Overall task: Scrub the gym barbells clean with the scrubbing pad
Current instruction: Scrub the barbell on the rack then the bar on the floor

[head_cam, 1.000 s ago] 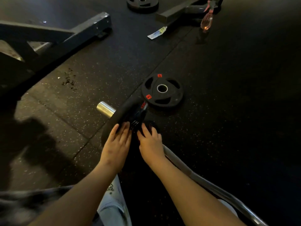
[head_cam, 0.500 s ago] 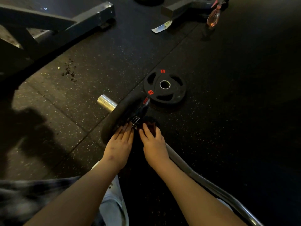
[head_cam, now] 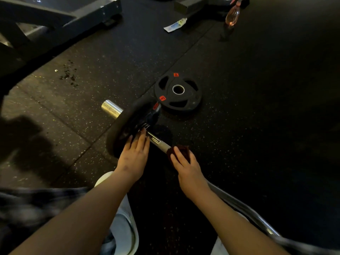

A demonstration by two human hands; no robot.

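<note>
"Scrubbing where, exactly?"

"On the barbell shaft (head_cam: 159,142), just my side of the spring collar (head_cam: 146,126); my right hand (head_cam: 185,168) is wrapped over the dark red scrubbing pad (head_cam: 181,150) and presses it onto the steel; my left hand (head_cam: 133,157) lies flat, fingers straight, against the mounted plate (head_cam: 128,124), holding nothing."

"How is the stroke best done?"

"My judgement: fold the pad round the bar so it bears on more than the top; use short, firm strokes along the shaft; brace the plate with the left hand, since a bar on one round plate is likely to roll; turn it a little at intervals to bring the underside up."

"Edges and room?"

"Ahead, the stroke ends at the collar and the plate face; fingertips could jam there; toward me the shaft runs free to the lower right of view, so longer strokes belong that way; a loose plate (head_cam: 178,92) lies flat on the floor (head_cam: 257,126) just beyond the mounted one; whether the two touch I cannot tell; the chrome sleeve end (head_cam: 111,108) juts out left; the spray bottle (head_cam: 232,15) and bench frame (head_cam: 73,17) are well apart at the far side; dark crumbs (head_cam: 69,76) lie to the left, clear of the work."
</note>
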